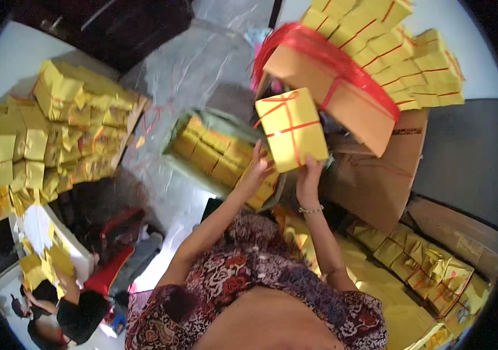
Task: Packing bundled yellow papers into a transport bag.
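Yellow paper-wrapped rectangular block, red straps crossed over face, tilted, in right hand's grip, which pinches its lower edge. Left hand just beside block's lower left side, index finger raised; cannot tell whether its grip touches block. Left of grips: rim of grey-green fabric sack; beyond it, grey marbled floor. Ahead, right of grips: brown cardboard flap edge near block, bundled red plastic strapping behind.
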{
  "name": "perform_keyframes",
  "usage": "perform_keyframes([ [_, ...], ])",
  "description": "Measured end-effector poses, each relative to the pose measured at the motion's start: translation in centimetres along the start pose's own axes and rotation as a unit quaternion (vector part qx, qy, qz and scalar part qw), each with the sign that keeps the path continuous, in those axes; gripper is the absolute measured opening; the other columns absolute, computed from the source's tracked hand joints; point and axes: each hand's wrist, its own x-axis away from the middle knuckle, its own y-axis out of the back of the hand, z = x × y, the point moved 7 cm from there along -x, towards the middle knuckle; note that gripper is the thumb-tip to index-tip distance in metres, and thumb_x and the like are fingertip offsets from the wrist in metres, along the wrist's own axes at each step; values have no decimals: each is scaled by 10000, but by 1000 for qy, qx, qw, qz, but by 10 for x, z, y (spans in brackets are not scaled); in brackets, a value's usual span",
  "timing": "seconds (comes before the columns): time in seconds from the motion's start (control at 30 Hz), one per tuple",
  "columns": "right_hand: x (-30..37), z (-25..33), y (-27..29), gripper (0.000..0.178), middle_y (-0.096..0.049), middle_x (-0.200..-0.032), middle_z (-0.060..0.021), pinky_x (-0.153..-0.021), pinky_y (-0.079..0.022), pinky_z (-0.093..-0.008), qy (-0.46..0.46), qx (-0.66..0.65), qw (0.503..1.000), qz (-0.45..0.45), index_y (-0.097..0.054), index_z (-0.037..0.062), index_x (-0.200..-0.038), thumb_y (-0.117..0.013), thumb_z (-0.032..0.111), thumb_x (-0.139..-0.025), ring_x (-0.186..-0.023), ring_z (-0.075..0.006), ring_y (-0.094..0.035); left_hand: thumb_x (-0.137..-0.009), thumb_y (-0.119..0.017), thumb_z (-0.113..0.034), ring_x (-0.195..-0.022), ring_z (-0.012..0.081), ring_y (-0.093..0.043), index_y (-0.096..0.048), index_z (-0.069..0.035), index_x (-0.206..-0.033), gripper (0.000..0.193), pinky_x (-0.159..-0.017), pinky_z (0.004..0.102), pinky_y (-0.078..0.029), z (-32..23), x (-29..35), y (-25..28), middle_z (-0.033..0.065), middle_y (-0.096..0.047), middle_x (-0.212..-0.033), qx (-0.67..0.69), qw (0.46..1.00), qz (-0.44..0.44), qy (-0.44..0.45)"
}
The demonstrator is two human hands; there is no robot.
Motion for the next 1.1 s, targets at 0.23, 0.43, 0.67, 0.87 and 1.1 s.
perform_keyframes([
  [0.23,66,-135,-35,940,-355,-1283,-165,-954,-376,-356,-166,179,969,22,-117,-11,-1357,-731,299,-717,-1168,-254,-395,-823,-512,-514,-1181,255,-437,-345,-111,-1327,666,-985,437,-341,43,81,109,81,-437,-1305,122,979,-142,78],
  [0.43,44,-238,-19,1044,-389,-1271,-205,-965,-365,-360,-249,375,888,91,-157,-68,-1334,-733,481,-659,-1200,-287,-383,-743,-502,-565,-1191,296,-409,-360,-186,-1331,714,-948,497,-349,46,90,156,85,-401,-1332,345,908,-188,148],
  [0.67,-80,-185,-54,616,-491,-1072,-217,-895,-352,-472,156,685,697,146,-405,17,-1234,-649,309,-749,-1094,-351,-441,-682,-528,-599,-1155,323,-415,-444,-189,-1269,721,-864,503,-382,56,48,200,93,-424,-1291,417,869,-214,155],
  [0.87,-153,-229,-53,376,-549,-960,-178,-741,-434,-456,162,793,536,241,-529,48,-1057,-646,216,-740,-893,-356,-542,-657,-519,-628,-1113,322,-421,-461,-217,-1248,722,-809,499,-378,89,23,213,89,-429,-1270,429,841,-225,240],
  [1.1,-176,-215,-41,158,-579,-641,-115,-519,-446,-382,144,658,716,183,-608,43,-853,-574,193,-816,-578,-272,-570,-651,-508,-635,-1167,321,-386,-451,-228,-1257,733,-831,530,-356,104,-5,212,83,-402,-1312,416,850,-169,276],
])
